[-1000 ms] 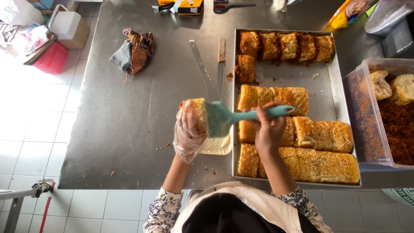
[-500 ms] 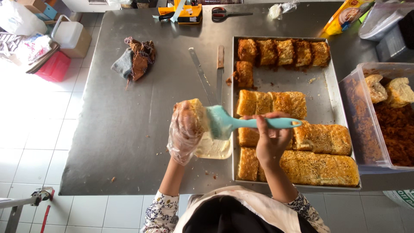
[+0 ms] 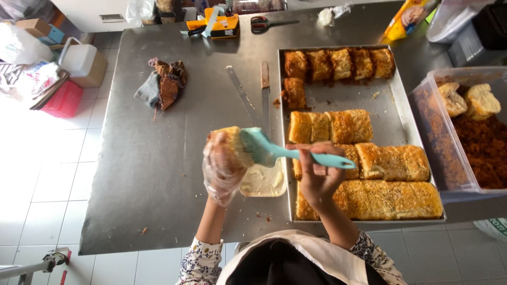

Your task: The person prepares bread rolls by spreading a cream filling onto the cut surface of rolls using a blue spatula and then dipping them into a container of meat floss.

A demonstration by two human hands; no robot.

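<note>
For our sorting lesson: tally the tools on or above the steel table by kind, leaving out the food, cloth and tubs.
Knives: 2
Scissors: 1
Brush: 1
Baking tray: 1
Total: 5

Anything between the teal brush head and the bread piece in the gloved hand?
Nothing visible. The teal brush in the right hand lies right against the bread piece held in the gloved left hand, above the cream tub.

Bright daylight from my left blows out the floor tiles [image 3: 31, 174]; soft sheen across the steel table [image 3: 158, 174], shadows faint. Sharp focus, slight wide-angle bending at edges.
</note>
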